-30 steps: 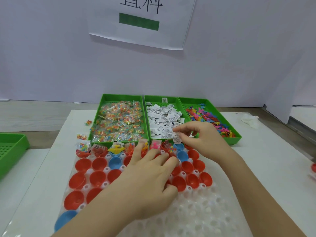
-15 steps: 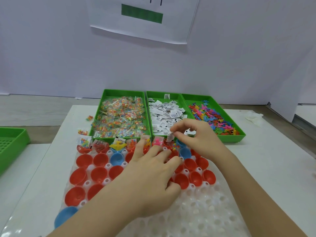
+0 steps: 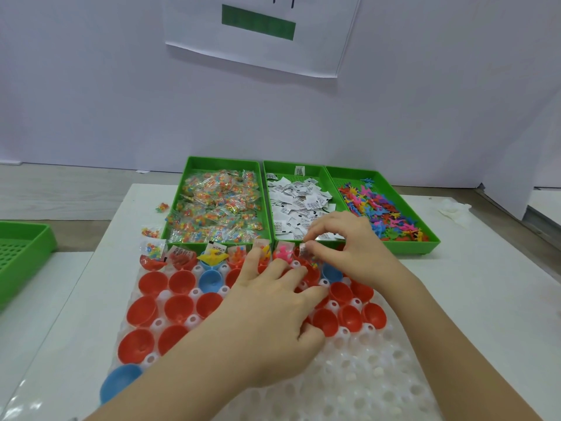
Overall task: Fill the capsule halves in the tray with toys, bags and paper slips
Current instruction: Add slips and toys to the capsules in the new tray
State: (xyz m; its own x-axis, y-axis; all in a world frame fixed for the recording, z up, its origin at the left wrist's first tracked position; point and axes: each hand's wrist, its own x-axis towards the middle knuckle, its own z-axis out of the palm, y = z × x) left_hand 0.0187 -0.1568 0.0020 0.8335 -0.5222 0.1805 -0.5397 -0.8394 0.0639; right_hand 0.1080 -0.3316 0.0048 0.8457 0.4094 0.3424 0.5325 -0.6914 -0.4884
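Right hand (image 3: 355,253) is seen lowered since a second ago. The paper slip (image 3: 304,249), pinched between thumb and forefinger and then held over the front wall of the middle bin (image 3: 296,168), is now brought down to the back row of capsule halves (image 3: 179,282), just right of a pink toy (image 3: 283,253). Whether it touches a half cannot be told. Left hand (image 3: 270,326) is found unchanged: laid flat on the tray (image 3: 373,381), fingers straight and spread, nothing held, several red halves covered by it.

Tray: clear dimpled plastic, set on the white table (image 3: 485,299) nearest the person. Red halves are seated in its far part, with a few blue halves (image 3: 212,279) among them. The back row is already loaded: a bead bag (image 3: 153,249), a yellow toy (image 3: 212,256) and printed slips are seen standing out of the halves.

Three green bins are lined up side by side just behind the tray. The left bin (image 3: 218,162) is heaped with small clear bags of coloured beads, the middle bin is strewn with white printed slips, and the right bin (image 3: 425,238) is piled with small coloured toy figures. Two loose bags (image 3: 150,231) are left on the table beside the left bin.

A fourth bin (image 3: 21,253), also green, is cut off at the left edge. A white sheet (image 3: 261,41) with a green bar is fixed to the wall behind. Something white and crumpled (image 3: 455,209) is lying at far right
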